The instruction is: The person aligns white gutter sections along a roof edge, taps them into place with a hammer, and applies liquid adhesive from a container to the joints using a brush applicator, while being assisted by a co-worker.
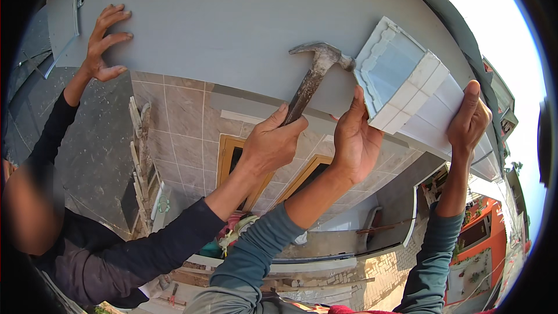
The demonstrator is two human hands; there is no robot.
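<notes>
White molding (416, 92) sits at two o'clock, the left hand (358, 142) clamped on its seven-o'clock edge, the right hand (470, 117) at four; a co-worker's hammer (312, 81) is at nine.

Marbled brown wall tiles (183, 104) surround two wooden-framed windows (235, 159). To their left, rough timber lengths (138, 168) line the edge of a dark, white-speckled surface (102, 145). On the far right stands an orange-walled house (494, 225), with sunlit block paving (381, 279) to its left.
</notes>
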